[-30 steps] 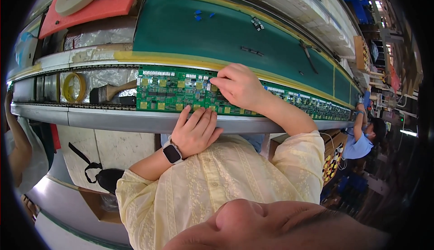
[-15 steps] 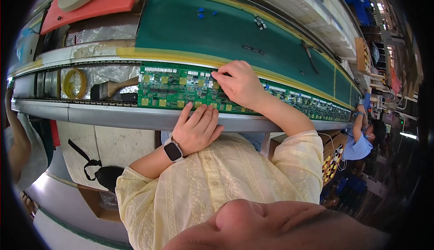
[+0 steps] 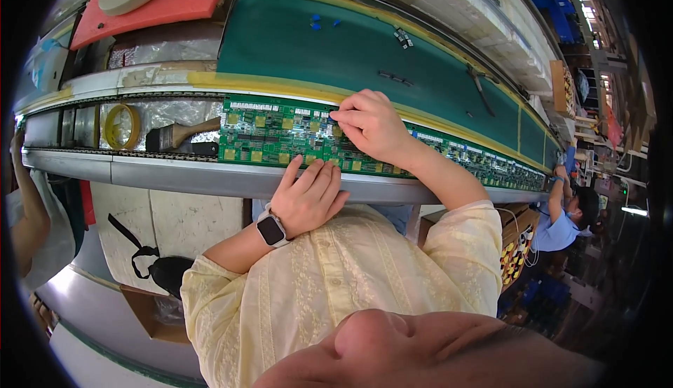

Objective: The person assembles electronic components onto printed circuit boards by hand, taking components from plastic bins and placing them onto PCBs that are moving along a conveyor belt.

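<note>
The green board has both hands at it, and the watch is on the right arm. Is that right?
Almost! The watch is on the left arm, as the head view shows. The left hand and right hand are both at the green board.

A long green-topped workbench (image 3: 301, 44) stretched toward the far right, its border lined with yellow tape (image 3: 210, 79). Pale grey floor (image 3: 91, 304) at the near left carried a bright glare (image 3: 63, 285). On the right, a lit tube lamp (image 3: 634, 211) shone in a dim hall (image 3: 624, 283).
</note>
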A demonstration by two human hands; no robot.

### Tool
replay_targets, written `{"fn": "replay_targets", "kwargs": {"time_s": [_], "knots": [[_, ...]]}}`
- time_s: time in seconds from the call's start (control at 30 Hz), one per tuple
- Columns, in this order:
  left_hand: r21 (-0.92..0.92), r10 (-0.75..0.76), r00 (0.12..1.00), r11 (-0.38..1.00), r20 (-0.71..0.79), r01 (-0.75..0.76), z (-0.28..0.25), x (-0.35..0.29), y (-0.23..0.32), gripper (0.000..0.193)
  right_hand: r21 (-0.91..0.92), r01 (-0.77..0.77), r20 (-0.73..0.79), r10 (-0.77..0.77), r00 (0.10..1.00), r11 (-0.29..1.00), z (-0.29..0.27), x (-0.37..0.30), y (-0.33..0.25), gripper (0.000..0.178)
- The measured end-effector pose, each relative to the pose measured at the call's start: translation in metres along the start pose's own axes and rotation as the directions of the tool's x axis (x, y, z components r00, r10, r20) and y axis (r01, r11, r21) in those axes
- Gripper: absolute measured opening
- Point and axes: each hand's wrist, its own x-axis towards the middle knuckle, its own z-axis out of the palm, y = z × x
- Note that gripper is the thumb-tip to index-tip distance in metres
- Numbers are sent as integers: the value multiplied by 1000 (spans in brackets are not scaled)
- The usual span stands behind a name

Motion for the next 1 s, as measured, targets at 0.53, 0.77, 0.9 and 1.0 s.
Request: {"fn": "replay_targets", "kwargs": {"time_s": [0.53,0.77,0.9,1.0], "knots": [[-74,-108,990,992,-94,101,-33,-24,-22,36,-275,-185,-91,166,982,944,-3,110,79,17],[82,-268,953,956,-142,281,-39,-37,-50,43,114,-33,-8,34,999,993,12,109,-14,12],[60,-225,963,970,-151,236,-38,-36,-53,43,153,16,82,-29,996,988,28,109,-37,10],[23,-207,972,977,-111,211,-38,-35,-53,43,171,-10,127,-12,992,985,35,111,-44,11]]}}
